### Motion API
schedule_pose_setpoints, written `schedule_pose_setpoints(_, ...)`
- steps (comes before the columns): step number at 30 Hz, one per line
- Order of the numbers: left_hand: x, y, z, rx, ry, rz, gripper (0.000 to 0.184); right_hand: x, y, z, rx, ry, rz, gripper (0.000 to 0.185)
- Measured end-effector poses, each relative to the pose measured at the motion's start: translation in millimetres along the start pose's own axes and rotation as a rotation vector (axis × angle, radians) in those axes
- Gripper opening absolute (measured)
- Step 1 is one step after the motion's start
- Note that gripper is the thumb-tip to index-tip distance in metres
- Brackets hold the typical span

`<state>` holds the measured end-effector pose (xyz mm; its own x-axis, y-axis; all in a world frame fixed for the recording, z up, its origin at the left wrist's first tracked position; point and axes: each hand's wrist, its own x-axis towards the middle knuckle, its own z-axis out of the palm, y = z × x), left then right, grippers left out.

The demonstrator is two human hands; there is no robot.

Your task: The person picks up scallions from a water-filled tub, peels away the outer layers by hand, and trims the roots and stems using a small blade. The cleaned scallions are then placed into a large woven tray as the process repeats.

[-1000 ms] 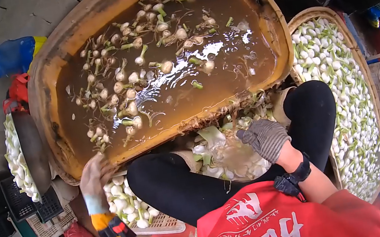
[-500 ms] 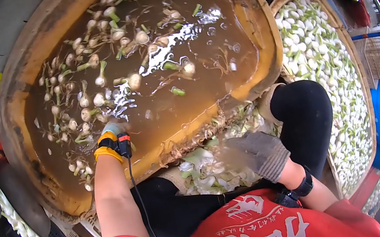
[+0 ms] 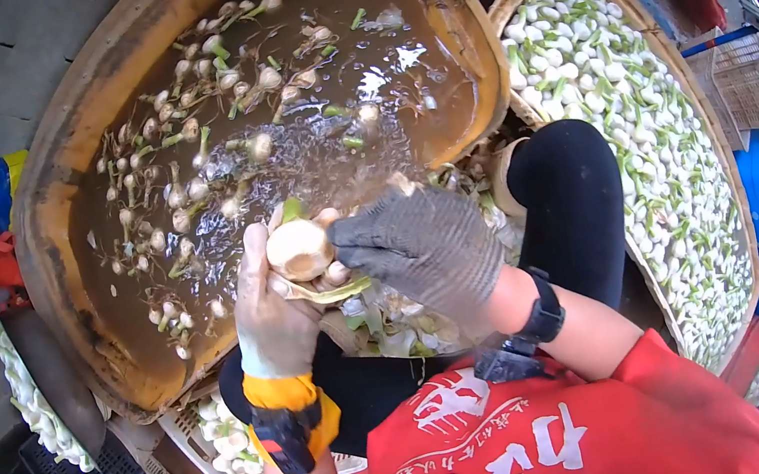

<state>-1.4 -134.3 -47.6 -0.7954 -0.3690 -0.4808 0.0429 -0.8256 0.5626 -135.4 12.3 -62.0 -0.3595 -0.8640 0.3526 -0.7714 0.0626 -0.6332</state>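
My left hand, in a whitish glove with a yellow cuff, is closed around a pale garlic bulb above the near rim of the water tub. A green stem stub shows on top, and a loose leaf of skin hangs below. Smaller pale rounded shapes sit beside the bulb; whether they are bulbs or fingertips I cannot tell. My right hand, in a grey knitted glove, is curled against the bulb's right side, partly blurred. Its fingertips are partly hidden.
Muddy water with floating rooted bulbs fills the large yellow-brown tub. Peelings lie between my knees. At the right stands a long basket of cleaned white bulbs. A white crate with bulbs is by my left leg.
My left hand has come out of the tub water and now holds a bulb in front of me. My right hand has moved left to meet it. The water is rippling.
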Motion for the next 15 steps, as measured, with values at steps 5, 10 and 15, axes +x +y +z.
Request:
schedule_pose_setpoints(5,-30,-35,32,0.030,0.043,0.089,0.049,-7,-16,-22,-0.076,0.010,-0.072,0.023)
schedule_pose_setpoints(10,-42,-53,43,0.082,0.103,0.102,0.049,-24,-24,-29,-0.149,0.076,-0.186,0.018)
schedule_pose_setpoints(15,-50,-64,29,0.876,0.244,0.339,0.032,-36,-34,-33,-0.297,-0.032,-0.196,0.015)
